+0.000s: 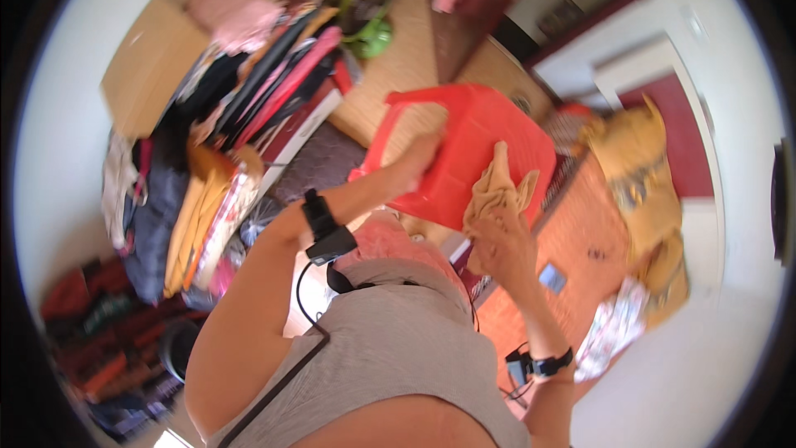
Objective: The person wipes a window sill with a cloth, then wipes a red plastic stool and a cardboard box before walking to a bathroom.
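A red plastic stool is tilted in front of me, with an open gap between its legs on the left. My left hand is blurred at the stool's left part, its fingers partly hidden behind or against the red plastic; its grip is unclear. My right hand holds a bunched tan cloth against the stool's right side, one end of the cloth pointing up. Black straps with small devices are worn on both of my wrists.
Piled clothes and a cardboard box lie to the left. A green fan-like object stands beyond. At right are an orange-covered bed, yellow fabric and a small blue item. A dark red door or panel is ahead.
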Action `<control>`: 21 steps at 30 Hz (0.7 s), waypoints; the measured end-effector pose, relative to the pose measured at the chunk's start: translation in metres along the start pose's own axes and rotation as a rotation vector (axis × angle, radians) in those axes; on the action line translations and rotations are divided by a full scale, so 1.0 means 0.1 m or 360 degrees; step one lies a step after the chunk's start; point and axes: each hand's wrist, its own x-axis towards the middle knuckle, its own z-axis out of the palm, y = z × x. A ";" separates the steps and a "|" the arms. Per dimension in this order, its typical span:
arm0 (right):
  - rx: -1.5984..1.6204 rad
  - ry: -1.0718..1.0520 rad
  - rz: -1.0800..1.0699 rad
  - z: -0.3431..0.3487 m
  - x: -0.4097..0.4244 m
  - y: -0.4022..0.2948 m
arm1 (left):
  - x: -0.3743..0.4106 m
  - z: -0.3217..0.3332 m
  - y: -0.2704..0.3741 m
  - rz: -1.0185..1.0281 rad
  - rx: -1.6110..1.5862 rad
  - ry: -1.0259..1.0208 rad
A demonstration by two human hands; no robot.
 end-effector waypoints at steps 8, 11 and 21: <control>-0.0180 0.0555 0.0556 -0.03 -0.01 1.17 | 0.53 0.40 -0.02 -0.0041 0.0180 -0.0108; -0.0215 0.0534 0.0407 -0.06 0.34 1.08 | 0.82 0.49 -0.16 -0.0143 0.0175 -0.0109; -0.0020 0.0680 0.0194 -0.27 1.26 1.97 | 1.79 1.11 -0.42 -0.0211 0.0382 -0.0329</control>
